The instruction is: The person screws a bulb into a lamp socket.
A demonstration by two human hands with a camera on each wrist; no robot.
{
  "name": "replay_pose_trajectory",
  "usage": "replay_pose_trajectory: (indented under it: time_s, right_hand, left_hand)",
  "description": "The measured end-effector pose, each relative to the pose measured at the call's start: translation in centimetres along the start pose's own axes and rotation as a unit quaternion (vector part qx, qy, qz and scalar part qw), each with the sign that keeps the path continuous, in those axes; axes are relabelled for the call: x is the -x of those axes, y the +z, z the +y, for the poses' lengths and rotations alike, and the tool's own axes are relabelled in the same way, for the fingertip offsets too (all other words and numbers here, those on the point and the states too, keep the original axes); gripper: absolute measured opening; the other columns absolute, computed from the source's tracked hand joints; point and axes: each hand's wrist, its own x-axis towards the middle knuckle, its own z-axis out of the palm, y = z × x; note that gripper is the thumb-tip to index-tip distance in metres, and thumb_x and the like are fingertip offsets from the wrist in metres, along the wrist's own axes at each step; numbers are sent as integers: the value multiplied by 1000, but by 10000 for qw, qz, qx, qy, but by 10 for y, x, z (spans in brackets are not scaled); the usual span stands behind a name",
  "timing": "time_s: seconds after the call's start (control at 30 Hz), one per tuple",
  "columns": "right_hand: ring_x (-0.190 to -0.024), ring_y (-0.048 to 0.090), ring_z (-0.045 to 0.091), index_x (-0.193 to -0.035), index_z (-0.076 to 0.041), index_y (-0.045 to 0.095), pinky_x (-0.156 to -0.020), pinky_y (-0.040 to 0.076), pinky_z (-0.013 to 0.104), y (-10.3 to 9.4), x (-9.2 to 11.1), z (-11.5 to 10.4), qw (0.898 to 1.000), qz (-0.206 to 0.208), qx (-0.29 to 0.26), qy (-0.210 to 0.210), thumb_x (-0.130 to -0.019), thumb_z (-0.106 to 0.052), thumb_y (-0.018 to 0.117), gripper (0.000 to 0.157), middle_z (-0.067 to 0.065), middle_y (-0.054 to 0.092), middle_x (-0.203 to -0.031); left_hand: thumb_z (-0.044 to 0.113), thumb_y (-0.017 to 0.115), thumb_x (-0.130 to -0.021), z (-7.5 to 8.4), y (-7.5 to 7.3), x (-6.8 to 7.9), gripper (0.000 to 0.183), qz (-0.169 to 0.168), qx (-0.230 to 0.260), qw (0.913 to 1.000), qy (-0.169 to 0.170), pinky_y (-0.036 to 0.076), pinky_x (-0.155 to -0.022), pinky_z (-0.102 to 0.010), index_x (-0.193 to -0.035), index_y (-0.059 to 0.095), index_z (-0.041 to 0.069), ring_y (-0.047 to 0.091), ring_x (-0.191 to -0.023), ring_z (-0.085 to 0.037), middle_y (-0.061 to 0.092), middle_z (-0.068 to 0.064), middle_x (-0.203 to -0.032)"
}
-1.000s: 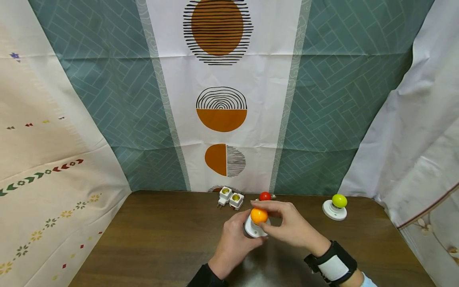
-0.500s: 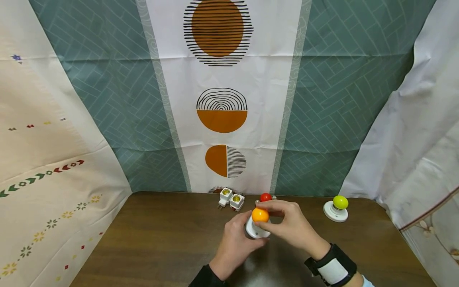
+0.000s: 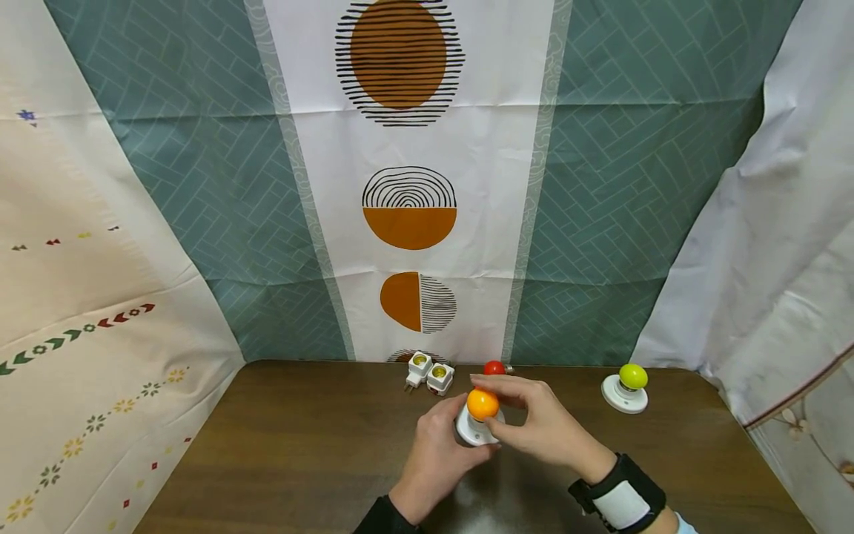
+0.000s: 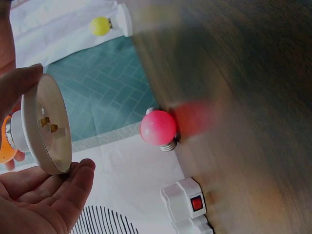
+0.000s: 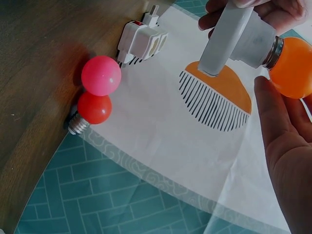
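- My left hand (image 3: 437,445) grips the white socket (image 3: 470,432) by its rim, likely to steady it.
- My right hand (image 3: 540,419) curls round the orange bulb (image 3: 482,404) at the socket's mouth, seemingly for control.

Right hand (image 5: 288,153) holds orange bulb (image 5: 293,67); left hand (image 5: 282,13) grips white lamp holder (image 5: 253,43). Pink bulb (image 5: 101,75), red bulb (image 5: 95,108) adjacent on tabletop (image 5: 36,63).

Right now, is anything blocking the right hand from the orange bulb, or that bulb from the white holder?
Nothing visible is: the right hand is around the orange bulb, whose metal base meets the white holder directly. The left hand grips only the holder.
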Motion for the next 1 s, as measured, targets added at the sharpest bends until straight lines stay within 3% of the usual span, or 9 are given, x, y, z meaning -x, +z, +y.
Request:
replay_pose_trajectory:
  time_s: [0.23,0.5,0.67,0.83,1.0]
  right_hand:
    - [-107,54,15,-125,-23,57,-83,46,32,2,1,4,9999,-33,-35,152,-83,-23,70,45,-5,57,-122]
    - [-102,56,14,-118,-24,62,-77,49,33,5,1,4,9988,403,49,291,-78,-28,74,41,-7,60,-116]
    - [-103,56,14,-115,-21,63,-79,48,36,5,0,-8,9976,544,40,417,-74,-23,77,44,-7,60,-115]
    - [-104,56,20,-119,-11,60,-83,46,40,1,-1,-22,9989,375,-46,279,-74,-12,77,48,-1,59,-118]
    - [-108,54,17,-126,-15,56,-86,44,36,-1,0,-11,9998,53,17,188,-78,-13,74,52,-4,55,-124]
  left_hand:
    - [43,80,-66,0,-1,2,67,18,3,10000,28,43,-82,-26,-124,55,21,51,-95,-4,55,13,-113]
    - [40,81,-65,-1,1,2,65,128,48,9997,188,44,-81,-27,-123,56,23,51,-93,-5,55,13,-111]
    - [40,81,-65,-1,1,2,65,140,63,9996,245,44,-82,-27,-122,56,22,52,-93,-5,55,13,-110]
    - [41,81,-65,-1,0,2,67,144,59,9994,294,43,-83,-27,-123,55,22,52,-95,-5,55,12,-111]
    - [41,81,-65,0,-1,2,67,109,21,9997,197,43,-83,-27,-124,55,21,51,-96,-4,55,12,-112]
